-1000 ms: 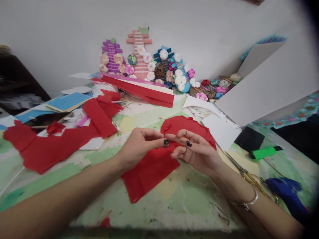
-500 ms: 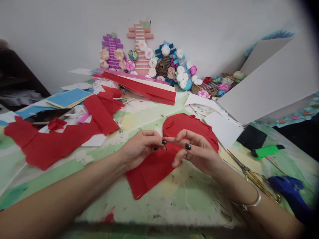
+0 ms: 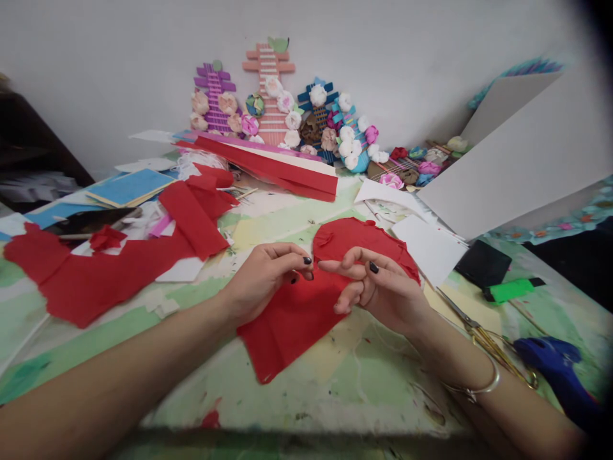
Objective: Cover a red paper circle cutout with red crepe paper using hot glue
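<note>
My left hand (image 3: 269, 275) hovers over a red crepe-paper-like piece (image 3: 287, 332), thumb and fingertips pinched together. Whatever is between them, if anything, is too small to make out. Facing it, a short gap away, my right hand (image 3: 390, 291) has its fingers apart and bent, holding nothing that I can see. Beyond and beneath the right fingers lies a rounded red-covered shape (image 3: 364, 231) with folded, wrinkled edges. It meets the flat red piece, though my hands hide part of the join.
Red paper scraps (image 3: 105, 281) spread on the left. Gold-handled scissors (image 3: 481, 329), a blue glue gun (image 3: 550, 364) and a green marker (image 3: 512, 291) lie right. White cards (image 3: 431, 246) sit behind them. Flower-decorated guitar-like crafts (image 3: 271, 96) lean against the wall.
My hands have drawn slightly apart: the left fingertips moved a little left, the right thumb a little right. The red pieces have hardly moved.
</note>
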### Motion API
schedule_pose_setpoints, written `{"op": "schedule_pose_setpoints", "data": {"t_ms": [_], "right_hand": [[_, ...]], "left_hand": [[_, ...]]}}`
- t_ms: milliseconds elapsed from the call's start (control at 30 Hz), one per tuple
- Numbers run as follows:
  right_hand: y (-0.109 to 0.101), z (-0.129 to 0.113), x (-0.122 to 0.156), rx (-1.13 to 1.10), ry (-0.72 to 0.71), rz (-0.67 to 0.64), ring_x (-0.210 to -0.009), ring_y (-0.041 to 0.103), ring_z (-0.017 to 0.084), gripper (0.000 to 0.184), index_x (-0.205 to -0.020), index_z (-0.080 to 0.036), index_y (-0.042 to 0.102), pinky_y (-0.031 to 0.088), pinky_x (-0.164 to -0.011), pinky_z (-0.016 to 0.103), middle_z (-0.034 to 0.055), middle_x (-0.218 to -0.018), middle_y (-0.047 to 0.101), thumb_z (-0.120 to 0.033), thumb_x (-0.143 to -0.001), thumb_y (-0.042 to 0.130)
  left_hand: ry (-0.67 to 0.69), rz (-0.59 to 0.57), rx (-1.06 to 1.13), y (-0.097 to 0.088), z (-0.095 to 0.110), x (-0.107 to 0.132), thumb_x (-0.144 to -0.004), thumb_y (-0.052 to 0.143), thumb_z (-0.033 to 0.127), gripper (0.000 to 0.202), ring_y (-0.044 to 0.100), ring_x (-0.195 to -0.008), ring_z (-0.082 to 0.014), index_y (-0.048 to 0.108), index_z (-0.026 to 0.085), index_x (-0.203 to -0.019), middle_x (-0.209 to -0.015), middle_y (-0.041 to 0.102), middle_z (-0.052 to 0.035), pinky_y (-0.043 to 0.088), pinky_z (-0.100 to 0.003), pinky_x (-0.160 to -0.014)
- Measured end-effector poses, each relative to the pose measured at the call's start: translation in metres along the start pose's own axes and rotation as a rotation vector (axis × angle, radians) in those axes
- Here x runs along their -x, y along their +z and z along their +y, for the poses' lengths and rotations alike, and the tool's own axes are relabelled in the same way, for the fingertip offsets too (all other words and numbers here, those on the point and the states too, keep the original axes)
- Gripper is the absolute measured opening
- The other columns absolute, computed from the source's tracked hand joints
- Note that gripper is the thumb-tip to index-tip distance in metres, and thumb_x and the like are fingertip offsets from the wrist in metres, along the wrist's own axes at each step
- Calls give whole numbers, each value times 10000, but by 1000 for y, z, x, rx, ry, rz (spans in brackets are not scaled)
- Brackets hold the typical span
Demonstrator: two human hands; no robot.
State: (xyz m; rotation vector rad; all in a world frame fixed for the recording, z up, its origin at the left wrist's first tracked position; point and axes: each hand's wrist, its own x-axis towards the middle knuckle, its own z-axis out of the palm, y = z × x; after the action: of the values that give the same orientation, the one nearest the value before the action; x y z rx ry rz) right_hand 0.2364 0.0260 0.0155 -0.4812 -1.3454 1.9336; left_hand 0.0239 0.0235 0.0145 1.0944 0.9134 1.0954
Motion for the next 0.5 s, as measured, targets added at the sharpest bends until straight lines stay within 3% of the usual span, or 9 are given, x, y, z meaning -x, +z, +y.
{"op": "schedule_pose_setpoints", "data": {"t_ms": [200, 500], "right_hand": [[1, 0, 1, -28, -19, 1, -760, 730, 198, 176, -950, -178, 540, 531, -660, 266, 135, -1238, 641, -327, -874, 595], [2, 3, 0, 8, -21, -14, -761, 732, 200, 165, -959, -183, 541, 540, -657, 266, 138, -1265, 622, -325, -892, 590]], "left_hand": [[97, -22, -133, 2, -2, 5, -706, 739, 252, 115, 611, -700, -109, 744, 184, -799, -749, 725, -5, 448, -217, -670], [129, -21, -116, 0, -6, 3, -726, 717, 220, 46, 619, -658, -105, 731, 179, -744, -680, 704, 5, 468, -213, -660]]}}
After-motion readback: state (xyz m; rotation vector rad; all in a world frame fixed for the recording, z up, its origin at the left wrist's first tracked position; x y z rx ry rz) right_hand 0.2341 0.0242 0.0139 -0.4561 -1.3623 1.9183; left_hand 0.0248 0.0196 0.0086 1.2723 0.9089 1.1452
